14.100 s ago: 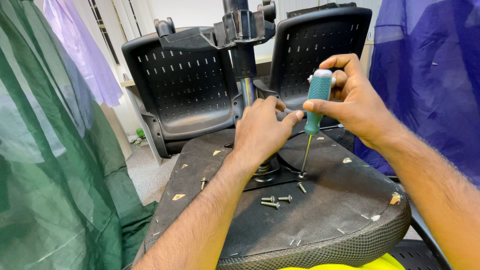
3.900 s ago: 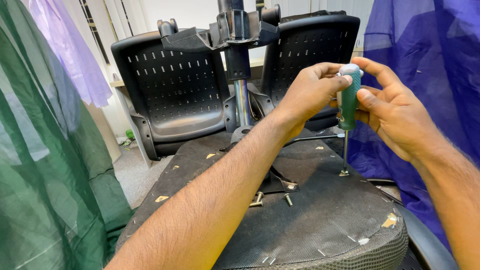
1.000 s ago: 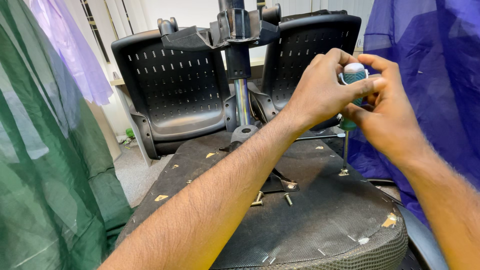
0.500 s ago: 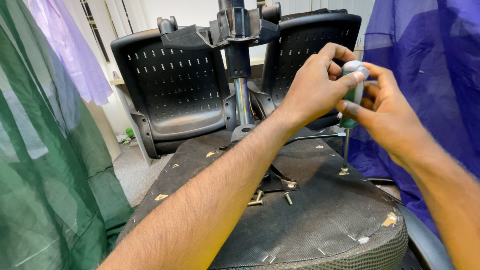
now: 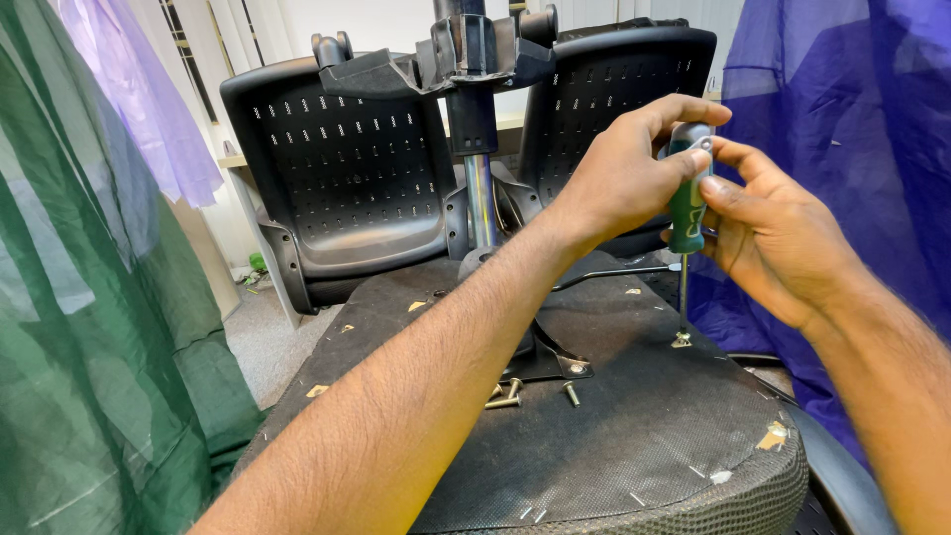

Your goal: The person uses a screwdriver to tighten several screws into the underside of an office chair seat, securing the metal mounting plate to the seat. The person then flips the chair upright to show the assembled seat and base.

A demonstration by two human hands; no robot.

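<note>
A green-handled screwdriver (image 5: 687,208) stands upright over the upturned chair seat (image 5: 614,436), its tip on a small screw (image 5: 682,340) near the seat's right edge. My left hand (image 5: 624,173) reaches across and pinches the top of the handle. My right hand (image 5: 768,233) grips the handle from the right side. A few loose bolts (image 5: 510,394) lie by the black metal mounting plate (image 5: 550,357) at the seat's middle, at the foot of the chrome gas cylinder (image 5: 481,198).
Two black perforated chair backs (image 5: 352,178) stand behind the seat. Green plastic sheeting (image 5: 89,337) hangs at left, blue plastic sheeting (image 5: 852,129) at right, and pale purple plastic (image 5: 149,99) at the far left. A chair base (image 5: 446,59) tops the cylinder.
The screwdriver moved from the seat's middle to a screw at its right edge. In the last second my left fingers shifted on the handle's top, uncovering more of the green handle.
</note>
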